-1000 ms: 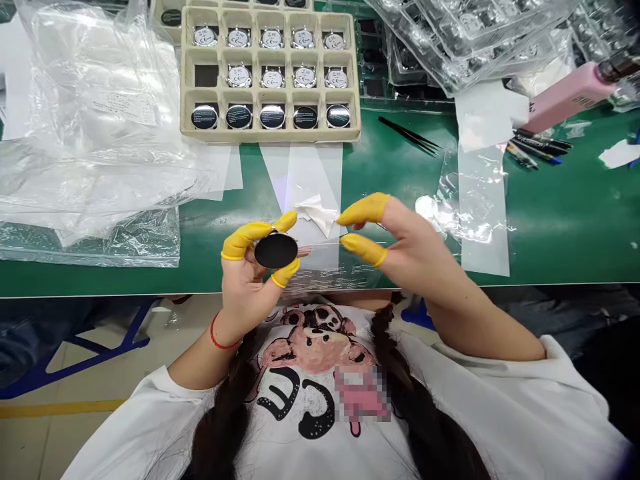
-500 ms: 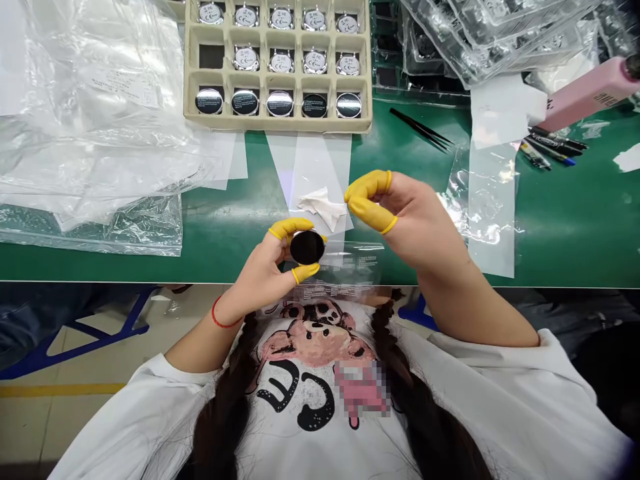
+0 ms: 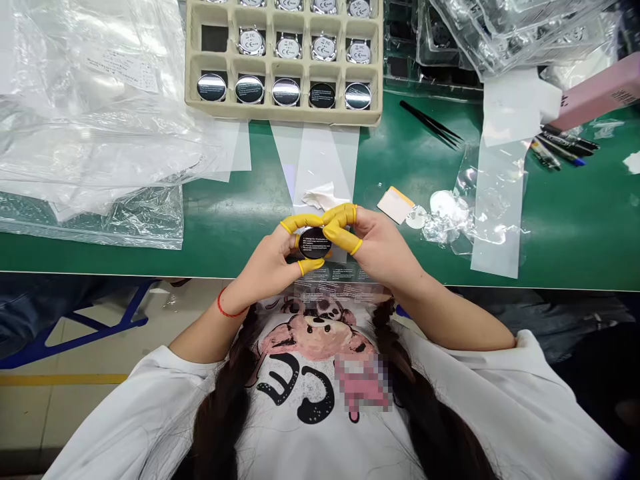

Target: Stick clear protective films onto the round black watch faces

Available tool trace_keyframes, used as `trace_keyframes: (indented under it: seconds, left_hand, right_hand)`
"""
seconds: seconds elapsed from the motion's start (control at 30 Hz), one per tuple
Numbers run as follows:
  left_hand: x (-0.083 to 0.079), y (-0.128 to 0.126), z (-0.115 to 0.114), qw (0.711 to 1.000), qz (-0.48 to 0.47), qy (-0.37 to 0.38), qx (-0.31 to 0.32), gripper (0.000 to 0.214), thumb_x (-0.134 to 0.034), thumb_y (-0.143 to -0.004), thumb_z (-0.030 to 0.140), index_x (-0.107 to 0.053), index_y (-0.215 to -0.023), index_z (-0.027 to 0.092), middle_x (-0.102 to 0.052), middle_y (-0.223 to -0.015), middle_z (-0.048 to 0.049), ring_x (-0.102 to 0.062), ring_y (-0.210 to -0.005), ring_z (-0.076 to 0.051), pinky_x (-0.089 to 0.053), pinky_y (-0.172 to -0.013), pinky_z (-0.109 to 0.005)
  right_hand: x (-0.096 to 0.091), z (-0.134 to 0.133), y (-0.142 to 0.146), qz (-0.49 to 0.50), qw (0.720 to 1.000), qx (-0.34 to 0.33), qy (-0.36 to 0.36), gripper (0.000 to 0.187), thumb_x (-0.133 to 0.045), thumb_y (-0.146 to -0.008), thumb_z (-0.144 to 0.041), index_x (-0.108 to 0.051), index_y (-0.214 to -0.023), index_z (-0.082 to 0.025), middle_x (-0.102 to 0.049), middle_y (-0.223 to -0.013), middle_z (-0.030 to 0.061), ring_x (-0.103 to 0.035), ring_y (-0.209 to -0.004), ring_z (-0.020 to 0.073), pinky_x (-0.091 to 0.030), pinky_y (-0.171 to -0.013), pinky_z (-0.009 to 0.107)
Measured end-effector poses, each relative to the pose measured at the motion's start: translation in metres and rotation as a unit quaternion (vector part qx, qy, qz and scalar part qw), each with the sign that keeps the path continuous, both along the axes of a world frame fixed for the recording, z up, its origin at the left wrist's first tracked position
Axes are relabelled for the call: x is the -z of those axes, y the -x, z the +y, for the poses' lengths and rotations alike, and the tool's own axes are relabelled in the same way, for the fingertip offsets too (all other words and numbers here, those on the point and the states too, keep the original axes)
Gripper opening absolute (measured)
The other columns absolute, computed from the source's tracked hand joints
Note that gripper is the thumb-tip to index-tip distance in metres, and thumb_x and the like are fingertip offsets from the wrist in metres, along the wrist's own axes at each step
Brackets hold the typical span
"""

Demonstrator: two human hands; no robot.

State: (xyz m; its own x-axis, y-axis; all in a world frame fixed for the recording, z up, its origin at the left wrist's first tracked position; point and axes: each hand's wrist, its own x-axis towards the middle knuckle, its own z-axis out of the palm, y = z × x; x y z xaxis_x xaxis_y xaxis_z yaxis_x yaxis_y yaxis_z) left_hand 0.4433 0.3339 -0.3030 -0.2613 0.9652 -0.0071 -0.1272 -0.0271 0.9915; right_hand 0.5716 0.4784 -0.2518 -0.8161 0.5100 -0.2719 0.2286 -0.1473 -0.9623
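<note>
While the left hand point(image 3: 265, 257) pinches a round black disc point(image 3: 315, 243) between its yellow-cotted fingertips point(image 3: 310, 267), the right hand point(image 3: 383, 245) curls in tightly, its cots pressed against the disc's right edge. Just beyond the hands, a crumpled white tissue point(image 3: 323, 197) lies on the green table point(image 3: 235, 220), below a beige tray point(image 3: 283, 117) of round parts.

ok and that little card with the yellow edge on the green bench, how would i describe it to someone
On the green-topped workbench, find the person's right hand at the middle of the bench. Just beyond and to the right of it, a small pale card with a yellow edge lies flat at a slant. Beside it sits a small round translucent disc, but the card is squared-off and has that yellow edge.
</note>
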Motion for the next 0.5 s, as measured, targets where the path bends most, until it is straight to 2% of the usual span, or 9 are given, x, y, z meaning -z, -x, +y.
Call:
trace_keyframes:
  seconds: [0.17, 0.3, 0.5]
  left_hand:
    - [-0.0007, 0.0002, -0.0004, 1.000, 0.012, 0.010, -0.010, 0.052, -0.081, -0.084, 0.023, -0.056, -0.130, 0.020, -0.075, -0.106, -0.0042, -0.074, -0.088, -0.013, -0.060, -0.082, -0.023]
    - [-0.0020, -0.0003, -0.0003, 1.000, 0.000, 0.008, -0.011, 0.051, -0.080, -0.084, 0.021, -0.056, -0.129, 0.020, -0.074, -0.105, -0.0030, -0.074, -0.088, -0.012, -0.059, -0.082, -0.021]
    - [-0.0020, -0.0002, 0.0002, 1.000, -0.008, 0.011, -0.008, 0.051, -0.081, -0.084, 0.021, -0.056, -0.129, 0.021, -0.074, -0.107, -0.0029, -0.074, -0.089, -0.011, -0.059, -0.082, -0.021]
  right_hand:
    - [-0.0018, 0.0006, 0.0000, -0.005, 0.999, -0.006, -0.032, 0.043, -0.086, -0.071, -0.058, -0.067, -0.073, -0.020, -0.071, -0.093, 0.0041, -0.063, -0.083, 0.0155, -0.057, -0.071, 0.029]
    - [-0.0004, 0.0013, 0.0004, -0.003, 0.997, -0.011, -0.079, 0.042, -0.084, -0.074, -0.058, -0.066, -0.073, -0.020, -0.071, -0.092, 0.0042, -0.063, -0.089, 0.0168, -0.055, -0.082, 0.032]
    - [0.0030, 0.0010, -0.0019, 0.006, 0.989, -0.022, -0.144, 0.024, -0.076, -0.085, -0.040, -0.065, -0.077, -0.020, -0.072, -0.095, 0.0039, -0.063, -0.093, 0.0165, -0.051, -0.091, 0.034]
